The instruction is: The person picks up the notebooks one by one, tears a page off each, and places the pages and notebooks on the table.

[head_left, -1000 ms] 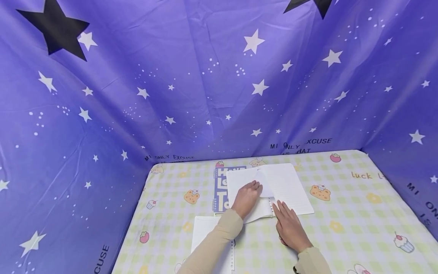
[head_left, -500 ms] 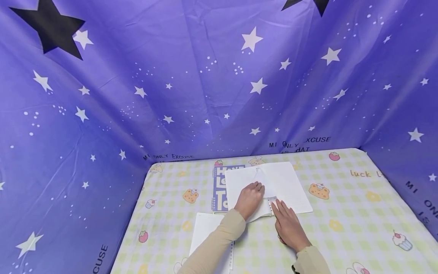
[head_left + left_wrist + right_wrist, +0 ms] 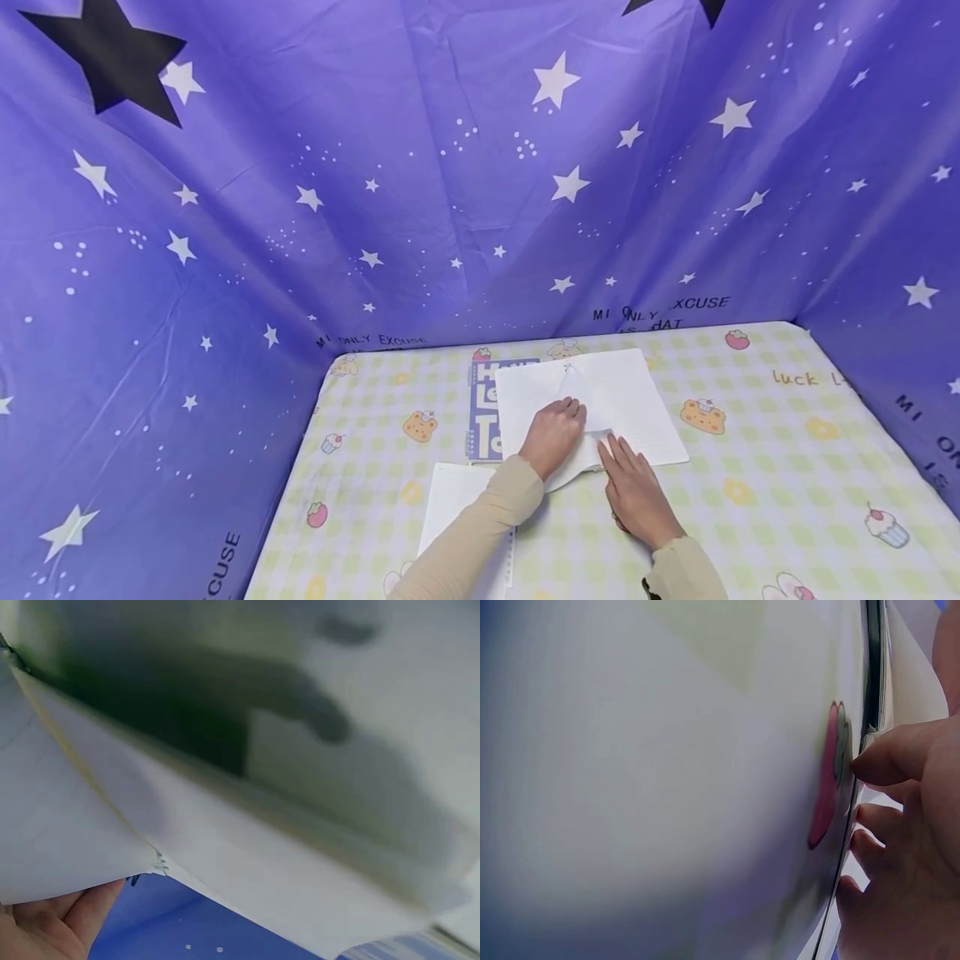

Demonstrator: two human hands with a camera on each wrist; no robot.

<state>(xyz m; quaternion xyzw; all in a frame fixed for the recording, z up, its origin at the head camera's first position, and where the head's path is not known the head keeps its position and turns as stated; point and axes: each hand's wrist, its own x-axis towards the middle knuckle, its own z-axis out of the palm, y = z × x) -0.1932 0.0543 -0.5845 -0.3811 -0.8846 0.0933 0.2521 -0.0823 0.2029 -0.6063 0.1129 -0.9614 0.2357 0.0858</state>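
An open notebook (image 3: 648, 408) with white ruled pages lies at the table's middle. My left hand (image 3: 553, 435) has curled fingers and pinches a page of it near the binding. That page is lifted and creased in a fold running up to the top of the spine. In the left wrist view the thumb and fingers (image 3: 52, 926) show at a raised sheet's edge, partly hidden by paper. My right hand (image 3: 639, 497) rests with straight fingers on the notebook's lower edge beside the spine. The right wrist view shows its thumb (image 3: 892, 757) against that edge.
A blue spiral notebook (image 3: 483, 425) with large white letters lies partly beneath the open one. A loose white sheet (image 3: 453, 496) with a torn, holed edge lies under my left forearm. The table has a checked cloth (image 3: 360, 500); a purple starry curtain (image 3: 450, 167) surrounds it.
My left hand has shifted slightly right with the pinched page, which now covers the line of binding holes that showed earlier. My right hand stays almost in place.
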